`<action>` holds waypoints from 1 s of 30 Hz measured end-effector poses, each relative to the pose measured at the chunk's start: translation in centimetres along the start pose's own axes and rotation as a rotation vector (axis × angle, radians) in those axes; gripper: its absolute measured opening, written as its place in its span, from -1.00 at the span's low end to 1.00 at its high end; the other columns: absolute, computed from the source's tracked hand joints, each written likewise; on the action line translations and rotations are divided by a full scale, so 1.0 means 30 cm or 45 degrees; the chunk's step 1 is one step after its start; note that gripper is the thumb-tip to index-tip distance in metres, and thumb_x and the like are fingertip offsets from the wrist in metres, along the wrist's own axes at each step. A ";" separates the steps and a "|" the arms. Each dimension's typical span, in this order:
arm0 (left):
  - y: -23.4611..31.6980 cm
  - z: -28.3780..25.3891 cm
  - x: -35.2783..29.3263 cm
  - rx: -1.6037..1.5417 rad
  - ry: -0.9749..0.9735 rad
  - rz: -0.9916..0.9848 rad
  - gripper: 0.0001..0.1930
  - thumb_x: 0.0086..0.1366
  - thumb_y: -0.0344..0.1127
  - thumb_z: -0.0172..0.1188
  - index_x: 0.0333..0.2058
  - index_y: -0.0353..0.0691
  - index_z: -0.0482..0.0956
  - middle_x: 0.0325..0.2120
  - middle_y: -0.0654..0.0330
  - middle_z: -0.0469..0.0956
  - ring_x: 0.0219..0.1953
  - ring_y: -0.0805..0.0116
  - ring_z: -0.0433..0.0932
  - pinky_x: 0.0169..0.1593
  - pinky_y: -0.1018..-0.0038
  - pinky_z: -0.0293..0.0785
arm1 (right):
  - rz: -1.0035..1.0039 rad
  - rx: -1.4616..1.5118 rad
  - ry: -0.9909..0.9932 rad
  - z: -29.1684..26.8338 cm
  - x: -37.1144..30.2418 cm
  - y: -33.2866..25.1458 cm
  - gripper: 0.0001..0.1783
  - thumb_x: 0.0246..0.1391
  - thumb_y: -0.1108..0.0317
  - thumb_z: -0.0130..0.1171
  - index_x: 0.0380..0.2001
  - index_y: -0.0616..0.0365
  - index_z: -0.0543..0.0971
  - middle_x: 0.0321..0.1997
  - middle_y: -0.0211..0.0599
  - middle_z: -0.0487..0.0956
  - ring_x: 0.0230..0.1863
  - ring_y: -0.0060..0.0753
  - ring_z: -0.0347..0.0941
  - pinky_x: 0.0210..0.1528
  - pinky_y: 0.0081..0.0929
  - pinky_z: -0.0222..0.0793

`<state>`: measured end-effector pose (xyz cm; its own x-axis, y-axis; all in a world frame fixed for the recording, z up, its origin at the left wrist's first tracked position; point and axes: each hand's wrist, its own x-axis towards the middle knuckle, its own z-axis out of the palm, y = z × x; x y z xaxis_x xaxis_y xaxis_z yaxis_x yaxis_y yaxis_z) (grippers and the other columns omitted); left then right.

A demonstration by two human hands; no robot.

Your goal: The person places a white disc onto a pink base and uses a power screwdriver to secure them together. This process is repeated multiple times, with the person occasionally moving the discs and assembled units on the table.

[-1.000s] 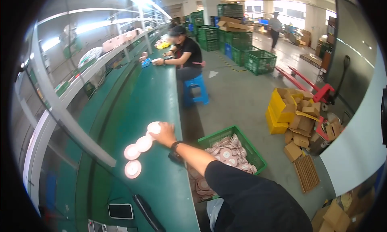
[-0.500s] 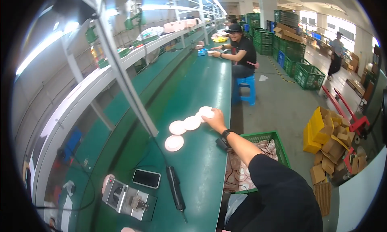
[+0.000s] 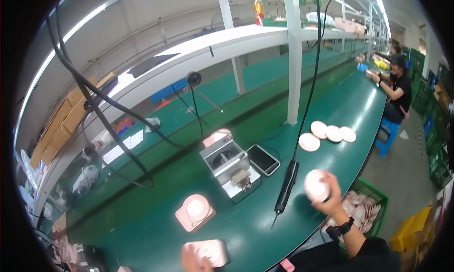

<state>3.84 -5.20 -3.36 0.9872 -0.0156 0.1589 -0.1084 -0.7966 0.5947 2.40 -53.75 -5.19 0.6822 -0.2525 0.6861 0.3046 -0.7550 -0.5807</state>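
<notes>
A pale pink round disc (image 3: pixel 316 186) is held up over the bench edge in my right hand (image 3: pixel 332 196), fingers wrapped around its side. At the lower edge, my blurred left hand (image 3: pixel 193 259) grips the left side of a pink squarish casing (image 3: pixel 213 252) with a round recess. Just beyond it lies a similar pink casing (image 3: pixel 182 216) with a pale disc (image 3: pixel 196 208) on top. A black electric screwdriver (image 3: pixel 286 189) rests between my hands, bit toward me. Several pink discs (image 3: pixel 309 142) lie in a row farther along the bench.
A metal screw feeder (image 3: pixel 231 170) and a phone (image 3: pixel 263 159) sit mid-bench beside a shelf post (image 3: pixel 293 73). Right of the green bench (image 3: pixel 246 224) stands a green crate (image 3: pixel 382 210) of pink parts. A co-worker (image 3: pixel 399 85) sits at the far right. Black cables (image 3: pixel 101 111) hang at left.
My view has swung left. My right hand has come back from the row of discs and now holds one near me. My left hand and the pink casings have come into view.
</notes>
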 end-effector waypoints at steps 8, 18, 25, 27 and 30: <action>0.280 0.125 -0.082 -0.105 -0.264 0.012 -0.21 0.39 -0.22 0.28 0.44 -0.45 0.14 0.42 -0.49 0.09 0.46 -0.40 0.13 0.46 0.10 0.16 | -0.493 0.198 -0.938 0.344 0.073 -0.411 -0.22 -0.17 -0.11 0.58 0.08 0.08 0.63 0.34 0.03 0.44 0.32 0.12 0.38 0.37 -0.03 0.27; 0.109 0.231 -0.048 -0.465 -0.186 0.185 0.22 -0.09 -0.20 0.68 0.41 -0.56 0.05 0.37 -0.38 0.18 0.42 -0.31 0.21 0.46 0.07 0.18 | -0.542 0.339 -1.132 0.432 0.048 -0.447 -0.22 -0.21 -0.01 0.59 0.11 0.07 0.63 0.35 0.04 0.42 0.29 0.11 0.38 0.38 -0.02 0.25; 0.113 0.231 -0.023 -0.322 -0.097 0.265 0.20 -0.14 -0.23 0.69 0.41 -0.45 0.12 0.34 -0.32 0.24 0.38 -0.28 0.27 0.42 0.02 0.24 | -0.429 0.241 -1.076 0.415 0.018 -0.459 -0.14 -0.12 -0.10 0.54 0.20 0.09 0.53 0.40 0.10 0.37 0.39 0.15 0.29 0.41 0.05 0.20; 0.116 0.229 -0.033 -0.346 -0.092 0.255 0.19 -0.15 -0.23 0.69 0.40 -0.45 0.15 0.34 -0.31 0.25 0.37 -0.27 0.28 0.40 0.02 0.26 | -0.450 0.218 -1.102 0.423 0.022 -0.468 -0.13 -0.12 -0.12 0.53 0.22 0.09 0.52 0.41 0.13 0.36 0.41 0.14 0.29 0.43 0.06 0.18; 0.116 0.232 -0.048 -0.319 -0.039 0.248 0.19 -0.16 -0.23 0.70 0.40 -0.45 0.16 0.34 -0.29 0.26 0.37 -0.27 0.28 0.40 0.03 0.27 | -0.483 0.206 -1.088 0.414 0.015 -0.456 -0.13 -0.09 -0.15 0.51 0.21 0.11 0.53 0.39 0.06 0.39 0.39 0.09 0.31 0.44 0.07 0.17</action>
<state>2.87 -12.14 -7.01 0.9476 -0.1745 0.2676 -0.3177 -0.6034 0.7314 6.80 -36.02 -2.36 0.7551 0.5691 0.3254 0.6502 -0.5868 -0.4825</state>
